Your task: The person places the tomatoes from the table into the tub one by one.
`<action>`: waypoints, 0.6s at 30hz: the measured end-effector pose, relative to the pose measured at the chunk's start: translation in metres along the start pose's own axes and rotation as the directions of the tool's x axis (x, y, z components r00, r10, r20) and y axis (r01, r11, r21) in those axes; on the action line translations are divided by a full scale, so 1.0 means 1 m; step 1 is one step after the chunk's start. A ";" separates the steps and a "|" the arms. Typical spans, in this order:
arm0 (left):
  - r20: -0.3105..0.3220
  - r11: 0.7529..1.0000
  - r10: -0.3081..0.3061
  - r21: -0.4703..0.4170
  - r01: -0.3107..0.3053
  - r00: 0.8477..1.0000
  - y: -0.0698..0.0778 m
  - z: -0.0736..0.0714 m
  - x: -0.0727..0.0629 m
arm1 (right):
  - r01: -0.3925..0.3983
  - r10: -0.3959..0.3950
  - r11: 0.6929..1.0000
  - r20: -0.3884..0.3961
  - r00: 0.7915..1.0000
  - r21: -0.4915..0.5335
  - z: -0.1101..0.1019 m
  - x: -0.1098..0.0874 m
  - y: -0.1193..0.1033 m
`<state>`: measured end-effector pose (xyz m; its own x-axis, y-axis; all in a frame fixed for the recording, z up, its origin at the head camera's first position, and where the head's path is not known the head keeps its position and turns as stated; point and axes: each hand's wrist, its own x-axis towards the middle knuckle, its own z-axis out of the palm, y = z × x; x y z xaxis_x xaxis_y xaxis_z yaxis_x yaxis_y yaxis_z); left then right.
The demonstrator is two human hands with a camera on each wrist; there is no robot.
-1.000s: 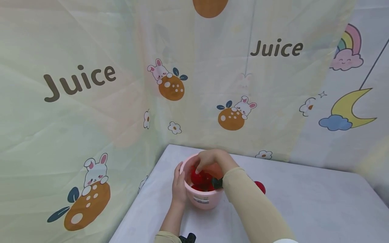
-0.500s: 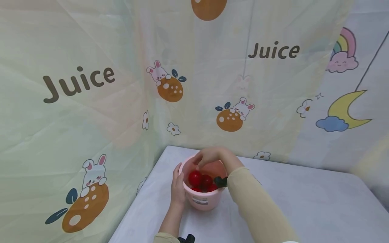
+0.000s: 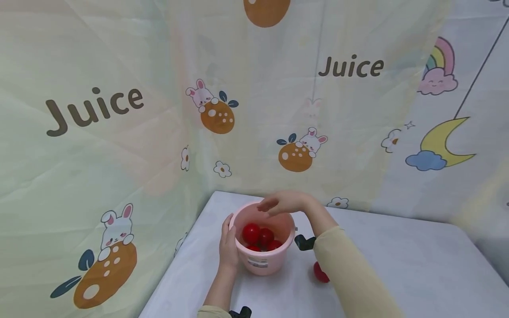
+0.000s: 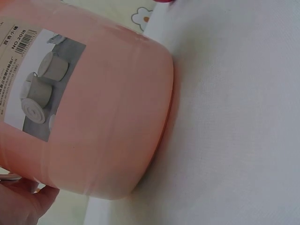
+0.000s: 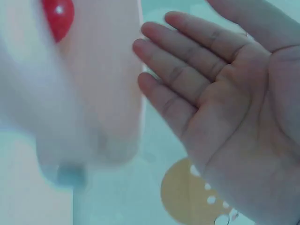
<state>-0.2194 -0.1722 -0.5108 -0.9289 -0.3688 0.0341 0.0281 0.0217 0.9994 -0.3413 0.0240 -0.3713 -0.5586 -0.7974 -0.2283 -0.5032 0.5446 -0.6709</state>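
A pink bucket (image 3: 264,265) with a printed label (image 4: 40,84) stands upright on the white table. Inside it lie several glossy red balls (image 3: 251,233), perhaps fruit. My left hand (image 3: 228,249) holds the bucket by its left side, near the rim; the left wrist view catches only part of that hand (image 4: 23,206) against the wall. Over the back of the bucket's opening hovers my right hand (image 3: 287,202), holding nothing. In the right wrist view its palm (image 5: 225,103) faces the camera, fingers extended. Another red ball (image 3: 321,272) lies on the table, partly behind the right sleeve.
The white table (image 3: 409,260) reaches right and toward me. Printed cloth (image 3: 254,145) hangs along its back and left sides. A black wrist mount (image 3: 305,242) on the right arm sits close to the bucket's right rim.
The right hand has let go of a red ball, risen out of the bucket and opened its fingers. The left hand keeps its hold. The loose ball on the table shows again beside the sleeve.
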 end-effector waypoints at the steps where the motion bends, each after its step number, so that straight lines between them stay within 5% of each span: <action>1: 0.000 1.000 0.003 0.000 -0.003 1.000 0.000 0.000 0.000 | 0.003 -0.002 1.000 -0.020 1.000 0.019 0.000 -0.004 0.003; 9: -0.016 1.000 0.012 0.013 -0.012 1.000 0.003 0.001 -0.003 | -0.012 0.042 0.988 -0.190 0.981 0.156 0.004 -0.046 0.030; 18: -0.020 1.000 0.020 0.020 -0.020 1.000 0.002 0.003 -0.003 | 0.067 0.038 0.965 -0.390 0.920 0.254 0.017 -0.098 0.063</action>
<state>-0.2179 -0.1684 -0.5086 -0.9204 -0.3871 0.0543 0.0389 0.0474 0.9981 -0.3076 0.1317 -0.4029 -0.7904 -0.6113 0.0393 -0.3557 0.4057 -0.8419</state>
